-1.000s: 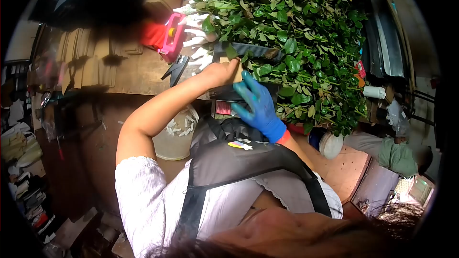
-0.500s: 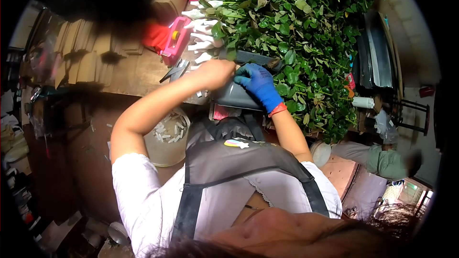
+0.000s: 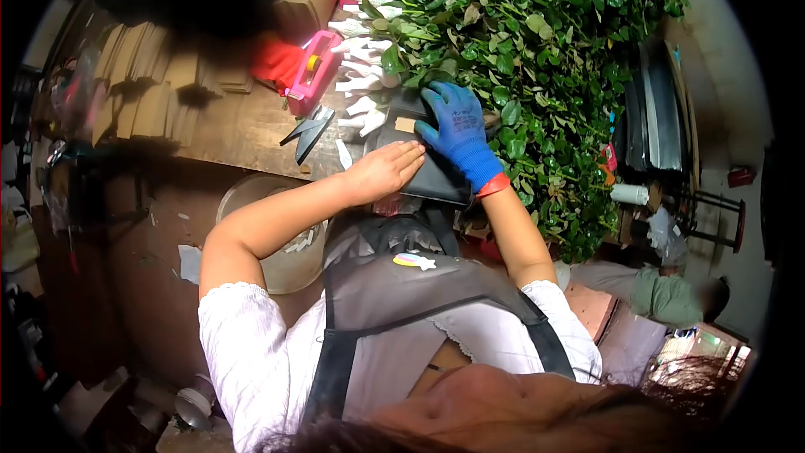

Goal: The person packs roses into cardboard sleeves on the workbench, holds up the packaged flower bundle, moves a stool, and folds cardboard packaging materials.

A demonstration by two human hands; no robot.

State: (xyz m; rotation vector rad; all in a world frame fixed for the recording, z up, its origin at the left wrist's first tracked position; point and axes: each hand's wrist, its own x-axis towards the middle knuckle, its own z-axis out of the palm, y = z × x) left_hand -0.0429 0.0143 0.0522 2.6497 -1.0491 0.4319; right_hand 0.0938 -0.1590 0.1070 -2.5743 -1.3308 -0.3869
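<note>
A wooden counter (image 3: 243, 130) runs across the view, its near edge toward the person. Leafy stems (image 3: 537, 84) make a deep green heap over its right half, reaching the near edge. Beyond the counter's right end, to the right of the person, another person in a green top (image 3: 667, 295) is partly in view. Stacked brown cardboard (image 3: 142, 113) covers the counter's left end. Below the near edge, left of the middle, stands a pale bucket (image 3: 256, 189), partly behind the left forearm, with small white bits inside.

At the middle of the near edge sits a dark grey board (image 3: 440, 178), next to the heap; its full shape is hidden. The bare left hand (image 3: 386, 172) lies palm down at the board's left side, fingers straight and together, holding nothing visible. The right hand (image 3: 453, 122), in a blue glove, rests over the board's far part, thumb spread away from the fingers; what the fingertips touch cannot be told.

Left of the heap lie a pink tape dispenser (image 3: 314, 74) and, nearer the near edge, a dark scissors-like tool (image 3: 309, 132), splayed. White mesh covers (image 3: 362, 80) line the heap's left edge. Smallest, a brown piece (image 3: 405, 124) is on the board, just left of the gloved thumb.
</note>
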